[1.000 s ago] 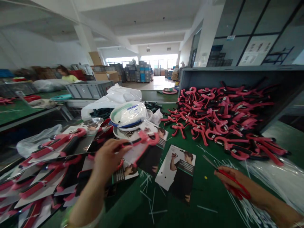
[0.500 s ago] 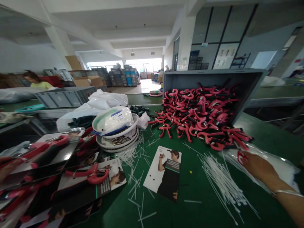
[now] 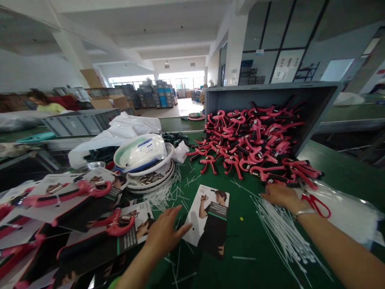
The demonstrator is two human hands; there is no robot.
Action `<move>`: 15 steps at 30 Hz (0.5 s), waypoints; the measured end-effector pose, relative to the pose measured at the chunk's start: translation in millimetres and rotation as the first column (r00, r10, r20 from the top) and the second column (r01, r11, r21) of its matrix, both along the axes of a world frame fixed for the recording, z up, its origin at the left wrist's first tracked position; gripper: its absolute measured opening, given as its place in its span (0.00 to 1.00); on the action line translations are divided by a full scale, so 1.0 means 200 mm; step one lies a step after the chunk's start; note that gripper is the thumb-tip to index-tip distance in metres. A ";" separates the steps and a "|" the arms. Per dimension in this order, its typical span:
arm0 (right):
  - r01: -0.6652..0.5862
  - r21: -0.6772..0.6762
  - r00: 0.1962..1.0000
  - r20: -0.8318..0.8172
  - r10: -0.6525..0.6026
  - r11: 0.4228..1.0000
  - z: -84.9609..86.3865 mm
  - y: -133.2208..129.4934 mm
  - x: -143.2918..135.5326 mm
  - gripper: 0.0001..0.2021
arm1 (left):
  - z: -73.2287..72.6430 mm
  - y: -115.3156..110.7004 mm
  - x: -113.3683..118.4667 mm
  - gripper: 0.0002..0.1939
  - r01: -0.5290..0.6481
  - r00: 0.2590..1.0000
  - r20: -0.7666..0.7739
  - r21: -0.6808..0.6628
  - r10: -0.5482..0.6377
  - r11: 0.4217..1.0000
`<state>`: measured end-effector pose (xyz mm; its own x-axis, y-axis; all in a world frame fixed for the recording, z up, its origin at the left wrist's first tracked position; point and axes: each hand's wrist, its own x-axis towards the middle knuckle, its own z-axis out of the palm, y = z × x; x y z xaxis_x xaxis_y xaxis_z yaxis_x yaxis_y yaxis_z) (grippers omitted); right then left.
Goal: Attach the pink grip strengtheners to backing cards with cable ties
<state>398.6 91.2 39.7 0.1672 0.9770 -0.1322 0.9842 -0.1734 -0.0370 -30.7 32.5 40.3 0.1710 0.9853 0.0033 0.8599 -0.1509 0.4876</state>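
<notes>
My left hand [image 3: 164, 230] is open, thumb and fingers apart, just left of a printed backing card [image 3: 210, 224] lying flat on the green table. My right hand [image 3: 279, 196] is over the upper end of a bundle of white cable ties [image 3: 285, 237], by the front edge of a heap of pink-and-black hand grip strengtheners [image 3: 249, 140]. Its fingers point left, slightly apart, and nothing shows in them. Red-handled scissors [image 3: 320, 205] lie on clear plastic bags [image 3: 351, 212] beside my right wrist. Carded grip strengtheners [image 3: 96, 224] are piled at the left.
A grey crate [image 3: 319, 116] tipped on its side holds much of the heap. Stacked round trays [image 3: 153, 184] with metal springs stand left of centre, near scattered cable ties [image 3: 168, 192]. Behind are white plastic bags [image 3: 126, 128], another grey crate [image 3: 81, 122] and a person [image 3: 45, 102].
My right hand has let go of the scissors and moved left to the cable ties. My left hand has come from the card pile at the left toward the single card.
</notes>
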 end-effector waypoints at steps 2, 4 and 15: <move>0.004 -0.036 1.000 0.018 -0.004 0.999 -0.02 -0.04 -0.05 0.12 | -0.10 0.04 0.16 0.36 -0.016 0.996 -0.090 -0.089 0.008 0.996; 0.016 -0.039 1.000 0.026 -0.015 0.999 -0.03 -0.08 -0.09 0.11 | -0.15 0.09 0.25 0.39 -0.055 0.988 -0.149 -0.116 0.038 0.992; 0.156 0.156 0.937 -0.335 -0.096 0.975 0.02 -0.05 0.00 0.11 | -0.13 0.18 0.29 0.23 -0.105 0.990 -0.116 -0.282 0.075 0.954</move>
<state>399.0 81.9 42.7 0.2675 0.9632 -0.0266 0.8839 -0.2563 -0.3911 26.5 67.8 13.8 0.0661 0.9532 -0.2949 0.9113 0.0627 0.4069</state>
